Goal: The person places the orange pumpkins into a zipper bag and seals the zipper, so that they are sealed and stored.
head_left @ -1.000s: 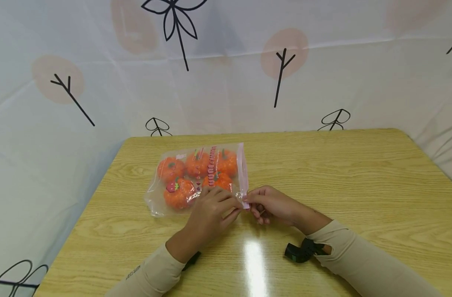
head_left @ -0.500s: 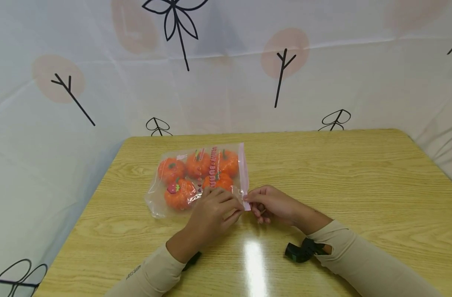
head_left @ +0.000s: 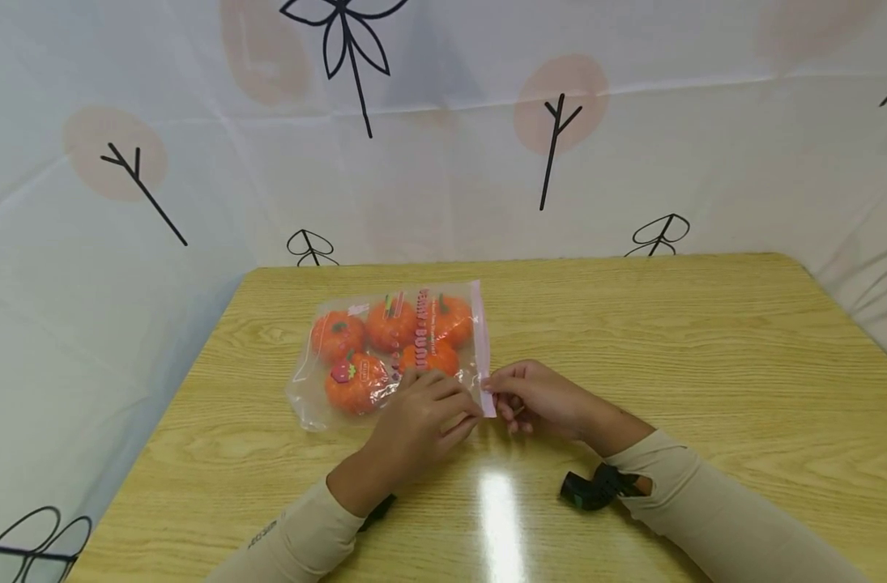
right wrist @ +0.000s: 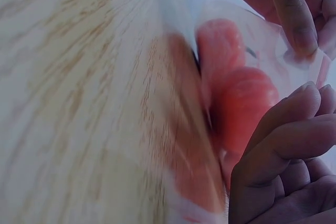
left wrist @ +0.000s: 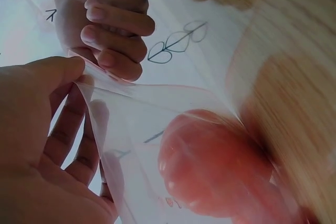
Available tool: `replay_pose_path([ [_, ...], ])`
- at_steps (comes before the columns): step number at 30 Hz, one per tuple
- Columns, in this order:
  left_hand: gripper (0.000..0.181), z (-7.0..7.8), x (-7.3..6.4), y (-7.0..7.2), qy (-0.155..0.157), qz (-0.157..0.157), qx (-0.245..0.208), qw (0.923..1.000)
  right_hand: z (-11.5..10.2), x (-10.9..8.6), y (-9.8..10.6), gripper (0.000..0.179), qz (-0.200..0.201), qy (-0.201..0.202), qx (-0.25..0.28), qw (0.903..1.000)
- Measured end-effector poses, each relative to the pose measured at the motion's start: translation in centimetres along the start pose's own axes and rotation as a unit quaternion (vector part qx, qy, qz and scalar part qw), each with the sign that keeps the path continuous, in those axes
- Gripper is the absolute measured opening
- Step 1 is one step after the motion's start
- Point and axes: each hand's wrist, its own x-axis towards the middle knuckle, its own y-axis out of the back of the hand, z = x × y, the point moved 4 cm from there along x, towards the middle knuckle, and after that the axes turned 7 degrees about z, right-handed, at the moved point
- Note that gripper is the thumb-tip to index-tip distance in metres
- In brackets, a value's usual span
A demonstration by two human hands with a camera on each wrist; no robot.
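Observation:
A clear zip bag (head_left: pixel 309 409) with pink print lies on its side in the head view, its pink sealing strip (head_left: pixel 481 324) facing right. Inside it are several small orange toy pumpkins (head_left: pixel 339 336). My left hand (head_left: pixel 423 413) pinches the bag's near right corner between thumb and fingers; the left wrist view shows the plastic edge (left wrist: pixel 97 119) at its thumb (left wrist: pixel 60 72). Just beyond that corner, my right hand (head_left: pixel 541 397) pinches the pink strip with thumb and forefinger, its other fingers curled. The near pumpkin is partly covered by my left hand.
The bag rests on a wood-grain table (head_left: pixel 669 340). Behind stands a white cloth (head_left: pixel 443 186) printed with plants. A black wrist device (head_left: pixel 592 490) sits under my right forearm, and another is partly hidden under the left.
My right hand's fingertips have slid slightly up along the pink strip, away from the near corner. The bag has shifted a little right and nearer. My left hand stays almost in place.

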Motion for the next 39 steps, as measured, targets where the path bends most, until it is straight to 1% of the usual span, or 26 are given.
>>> replay_pose_path([
  [3, 0.008, 0.1, 0.0, 0.0, -0.002, -0.005, -0.004, 1.0, 0.0, 0.0, 0.1, 0.032, 0.001, 0.0, 0.0, 1.0],
  [9, 0.01, 0.3, 0.1, 0.1, -0.015, -0.004, -0.012, 0.9998, -0.1, 0.1, 0.3, 0.032, 0.008, -0.008, 0.004, 0.9999],
  [15, 0.007, 0.5, 0.0, 0.1, -0.022, -0.014, -0.022, 0.9994, -0.1, 0.2, 0.5, 0.032, 0.016, -0.013, 0.008, 0.9998],
  [21, 0.008, 0.8, 0.0, 0.0, -0.037, -0.018, -0.034, 0.9986, 0.0, 0.2, 0.7, 0.032, 0.027, -0.012, -0.002, 0.9996],
  [34, 0.005, 1.2, 0.0, -0.1, -0.058, -0.045, -0.094, 0.9929, 0.1, 0.6, 1.7, 0.032, 0.059, -0.007, -0.008, 0.9982],
  [39, 0.005, 1.4, 0.0, 0.0, -0.054, -0.064, -0.116, 0.9897, 0.1, 0.7, 2.1, 0.031, 0.068, -0.003, -0.017, 0.9976],
])
